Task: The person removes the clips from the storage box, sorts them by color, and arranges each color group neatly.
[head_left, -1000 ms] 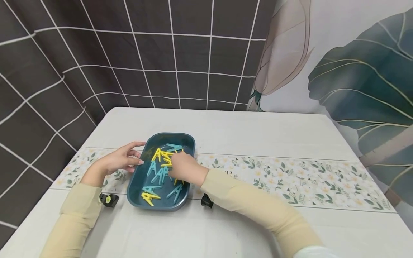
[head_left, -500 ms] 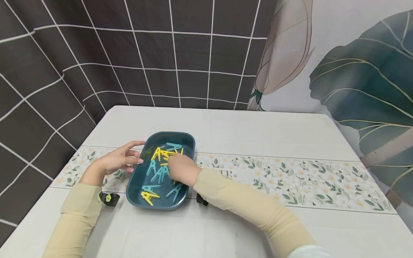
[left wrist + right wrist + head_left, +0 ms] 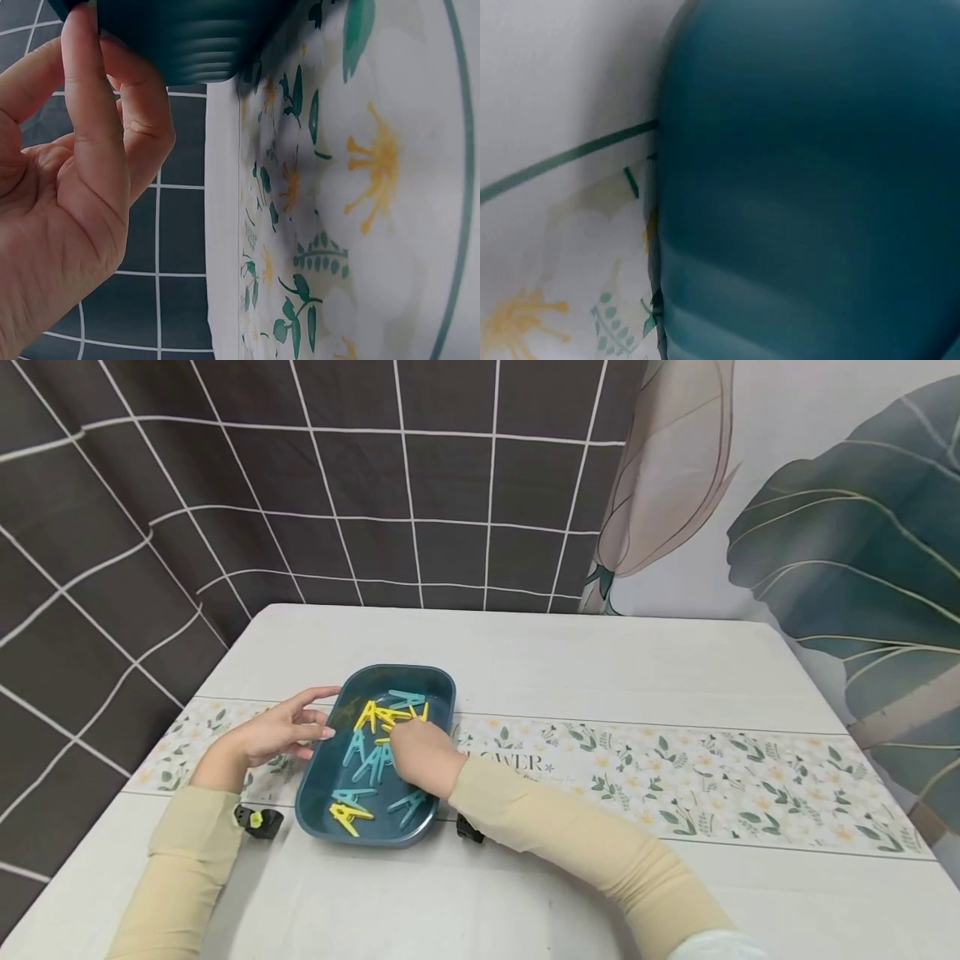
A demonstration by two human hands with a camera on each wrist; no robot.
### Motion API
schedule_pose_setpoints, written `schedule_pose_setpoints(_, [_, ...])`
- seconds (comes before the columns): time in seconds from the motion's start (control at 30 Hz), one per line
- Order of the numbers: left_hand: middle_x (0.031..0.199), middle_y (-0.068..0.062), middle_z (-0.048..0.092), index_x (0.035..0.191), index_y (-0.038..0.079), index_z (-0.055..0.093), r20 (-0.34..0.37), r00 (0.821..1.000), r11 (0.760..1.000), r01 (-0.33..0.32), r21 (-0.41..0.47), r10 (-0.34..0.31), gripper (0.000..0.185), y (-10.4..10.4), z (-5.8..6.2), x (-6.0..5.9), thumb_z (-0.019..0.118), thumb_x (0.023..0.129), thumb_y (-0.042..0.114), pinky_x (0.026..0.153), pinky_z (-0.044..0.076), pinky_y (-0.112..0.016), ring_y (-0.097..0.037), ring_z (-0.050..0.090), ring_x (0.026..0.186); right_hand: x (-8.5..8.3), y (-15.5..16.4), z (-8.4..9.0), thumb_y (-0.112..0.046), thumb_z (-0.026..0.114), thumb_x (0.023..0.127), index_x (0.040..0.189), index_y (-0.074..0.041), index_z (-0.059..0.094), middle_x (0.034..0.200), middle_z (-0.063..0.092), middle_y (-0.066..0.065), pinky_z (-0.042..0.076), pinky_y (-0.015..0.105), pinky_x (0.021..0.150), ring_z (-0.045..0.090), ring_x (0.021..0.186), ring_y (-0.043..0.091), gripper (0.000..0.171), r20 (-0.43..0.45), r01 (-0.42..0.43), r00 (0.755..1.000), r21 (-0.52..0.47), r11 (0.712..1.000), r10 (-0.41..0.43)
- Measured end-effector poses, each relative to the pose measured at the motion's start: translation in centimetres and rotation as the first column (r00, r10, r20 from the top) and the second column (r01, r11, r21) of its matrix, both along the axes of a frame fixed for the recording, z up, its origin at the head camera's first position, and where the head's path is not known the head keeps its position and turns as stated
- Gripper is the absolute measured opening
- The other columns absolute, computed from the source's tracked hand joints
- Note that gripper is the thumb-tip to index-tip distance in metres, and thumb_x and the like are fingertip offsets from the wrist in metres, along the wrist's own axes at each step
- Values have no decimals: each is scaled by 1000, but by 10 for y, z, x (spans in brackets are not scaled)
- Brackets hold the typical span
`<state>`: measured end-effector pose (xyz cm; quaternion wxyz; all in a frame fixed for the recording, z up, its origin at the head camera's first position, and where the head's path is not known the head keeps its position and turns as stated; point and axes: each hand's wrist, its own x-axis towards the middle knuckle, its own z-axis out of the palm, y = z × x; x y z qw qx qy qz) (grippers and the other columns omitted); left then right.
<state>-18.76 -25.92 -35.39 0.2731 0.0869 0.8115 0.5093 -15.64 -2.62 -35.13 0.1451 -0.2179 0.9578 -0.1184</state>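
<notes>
A dark teal rectangular box [image 3: 318, 806] sits on the table left of the middle, holding several yellow clothespins [image 3: 365, 716] and light-blue clothespins [image 3: 408, 806]. My left hand [image 3: 273, 733] rests at its left side, fingertips touching the rim and fingers loosely bent. The left wrist view shows this hand [image 3: 67, 202] below the box wall [image 3: 180, 45]. My right hand [image 3: 423, 756] reaches into the right half of the box, among the clothespins. Its fingertips are hidden, so whether it pinches one is not visible. Only the box's outer wall [image 3: 802, 187] and tablecloth fill the right wrist view.
The white table [image 3: 585, 668] carries a floral printed band [image 3: 675, 785] across its middle. Black wrist cameras [image 3: 258, 821] show by both wrists. A dark gridded curtain [image 3: 450, 485] and a leaf-patterned cloth [image 3: 847, 552] hang behind.
My right hand has shifted slightly left in the box, revealing more of the yellow clothespin at the upper right and covering another below. My left hand stays at the rim.
</notes>
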Motion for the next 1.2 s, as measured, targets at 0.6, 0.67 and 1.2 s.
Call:
schedule_pose_setpoints(0.6, [96,-6,55,151,10,9,27,1000,990,5,143,-9,75,-3,-11,1,57,94,6,56,55,-24,-9,60,76,3,19,12,-7,67,81,89,-2,67,71,58,4,41,15,46,49,53,8,9,-26,38,998,-387,921,-52])
schedule_pose_setpoints(0.67, [95,-5,56,151,10,8,30,999,988,9,155,-14,76,-3,-11,0,57,94,6,56,55,-24,-9,61,76,2,23,15,-9,68,82,98,-1,68,80,63,6,44,16,51,52,60,8,18,-34,36,998,-428,903,-56])
schedule_pose_setpoints(1.2, [100,-7,45,151,2,9,42,999,992,-6,127,0,73,-4,-10,-1,56,94,7,59,54,-24,-7,55,76,-4,59,29,-7,68,86,118,2,63,97,66,13,52,20,67,63,83,19,34,84,120,993,-706,698,-86])
